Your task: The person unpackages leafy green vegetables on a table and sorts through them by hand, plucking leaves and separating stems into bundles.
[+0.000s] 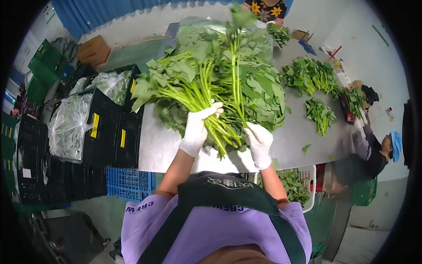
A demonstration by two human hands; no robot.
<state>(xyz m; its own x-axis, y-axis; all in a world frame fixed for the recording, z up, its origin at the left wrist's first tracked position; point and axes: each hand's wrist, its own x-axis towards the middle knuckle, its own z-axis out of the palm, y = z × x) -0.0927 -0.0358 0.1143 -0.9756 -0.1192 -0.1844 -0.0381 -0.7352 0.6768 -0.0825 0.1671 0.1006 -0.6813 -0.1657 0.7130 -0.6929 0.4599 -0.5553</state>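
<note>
My left hand (196,130), in a white glove, is wrapped round the stems of a bunch of leafy greens (200,90). The leaves of that bunch point up and to the left, and the cut stem ends hang below the hand. My right hand (260,144), also gloved, pinches the lower end of a few long leafy stems (236,75), held upright just right of the bunch. Behind both hands lies a big heap of the same greens (263,97) on the metal table (154,147).
Smaller bunches (311,75) lie on the table's right side. A white basket (311,189) with loose greens stands below the front edge. Black crates (105,125) with bagged greens are stacked left. A co-worker in a blue cap (396,147) works at right; another person (267,9) stands across the table.
</note>
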